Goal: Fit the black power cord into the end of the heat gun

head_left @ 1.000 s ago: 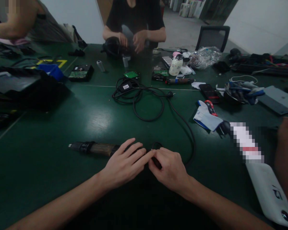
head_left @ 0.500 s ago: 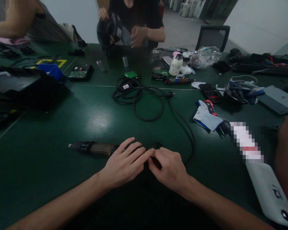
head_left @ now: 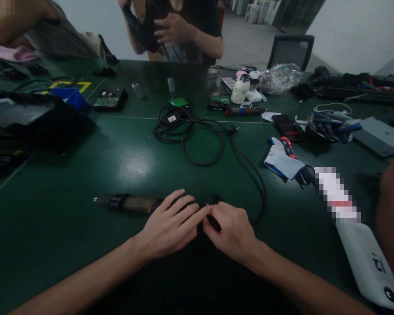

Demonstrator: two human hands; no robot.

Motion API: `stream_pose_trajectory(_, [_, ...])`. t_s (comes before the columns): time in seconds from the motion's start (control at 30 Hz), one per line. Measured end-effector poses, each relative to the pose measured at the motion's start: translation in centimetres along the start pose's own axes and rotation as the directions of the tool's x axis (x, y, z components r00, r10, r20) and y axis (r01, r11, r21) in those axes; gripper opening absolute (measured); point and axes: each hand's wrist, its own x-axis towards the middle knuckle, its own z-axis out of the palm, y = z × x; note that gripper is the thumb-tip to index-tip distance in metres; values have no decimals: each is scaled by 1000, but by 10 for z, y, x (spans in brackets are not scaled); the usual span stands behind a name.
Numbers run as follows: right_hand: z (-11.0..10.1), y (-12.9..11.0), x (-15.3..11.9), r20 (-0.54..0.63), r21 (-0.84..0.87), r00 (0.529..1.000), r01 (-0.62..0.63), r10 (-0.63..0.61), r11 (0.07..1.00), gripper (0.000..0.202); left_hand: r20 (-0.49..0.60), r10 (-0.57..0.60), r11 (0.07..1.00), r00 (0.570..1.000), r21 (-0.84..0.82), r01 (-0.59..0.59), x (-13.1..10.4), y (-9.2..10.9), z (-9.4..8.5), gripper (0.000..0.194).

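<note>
An electric screwdriver [head_left: 136,204] with a brown body and black front end lies on the green table, its metal tip pointing left. Across its rear part rests my left hand [head_left: 172,223], fingers stretched out and slightly apart, thumb hidden. My right hand [head_left: 231,232] is closed in a pinch at the screwdriver's rear end, against the left index fingertip. A small loop of black cord [head_left: 214,197] shows just above the right fingers, which seem to grip it; most of what lies inside that hand is hidden.
A coiled black power cable [head_left: 203,164] with an adapter [head_left: 171,118] lies ahead. Beyond are circuit boards [head_left: 180,102], a second screwdriver [head_left: 246,111] and a bottle [head_left: 240,89]. A glove [head_left: 284,159] and a white device [head_left: 364,258] lie right. A person [head_left: 187,37] stands opposite.
My hands and the screwdriver stay almost still. Across the table, the person has lifted a dark object off the table, up and to the left, and raised one hand.
</note>
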Motion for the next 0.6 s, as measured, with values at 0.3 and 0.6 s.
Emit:
stream_pose_trajectory(0.3, [2,1,0,0,-22,1000,4,-4,1000,15,2,-19,1000,1000,-2,19,-1,-1,1,56])
stream_pose_trajectory(0.6, [0,0,0,11,-20,1000,3,-2,1000,15,-3,-7,1000,1000,-28,7,1,-1,0,58])
